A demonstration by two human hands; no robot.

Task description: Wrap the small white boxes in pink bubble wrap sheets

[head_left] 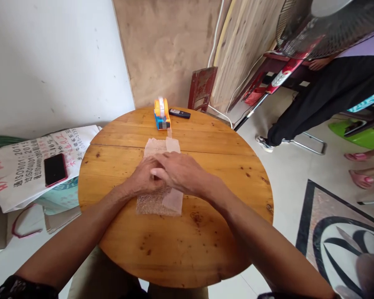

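A clear sheet of bubble wrap (154, 205) lies on the round wooden table, with a smoother, whitish strip along its right side. My left hand (143, 176) rests on the middle of the sheet, fingers curled inward against it. From the right, my right hand (182, 170) crosses over the left fingertips, its fingers bent and drawn together at the wrap. The fingertips of both hands are partly hidden where they overlap. Just beyond the sheet stands an orange and blue tape dispenser (162, 114) with a roll of clear tape, a short tail of tape hanging toward the wrap.
A black remote control (180, 113) lies beside the dispenser on the wooden table (230, 166). To the left, a phone (55, 169) sits on a printed white sack (21, 162). A red chair (202, 89), a standing fan (286, 74) and other people's legs are beyond the table and rightward.
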